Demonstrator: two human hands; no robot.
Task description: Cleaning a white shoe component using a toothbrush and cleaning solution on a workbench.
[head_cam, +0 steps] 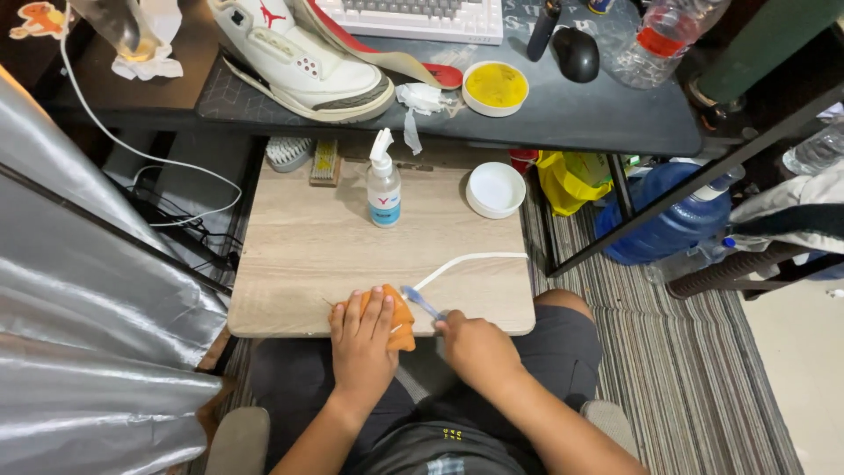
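Observation:
My left hand (362, 339) lies flat on an orange cloth (400, 318) at the near edge of a small light-wood table (325, 246), pressing it down. My right hand (473, 345) grips a blue toothbrush (420, 301), whose bristled head rests against the cloth's right side. A white shoelace (466, 260) runs from the brush area up and to the right across the table. A white high-top sneaker with red and grey trim (303, 53) stands on the dark desk (571, 119) behind.
A white spray bottle (383, 186), a white lid (495, 189), a scrub brush (288, 151) and a wooden brush (325, 162) sit at the table's far side. A tub of yellow paste (495, 87), keyboard (413, 16) and mouse (576, 53) are on the desk. A blue water jug (668, 220) stands right.

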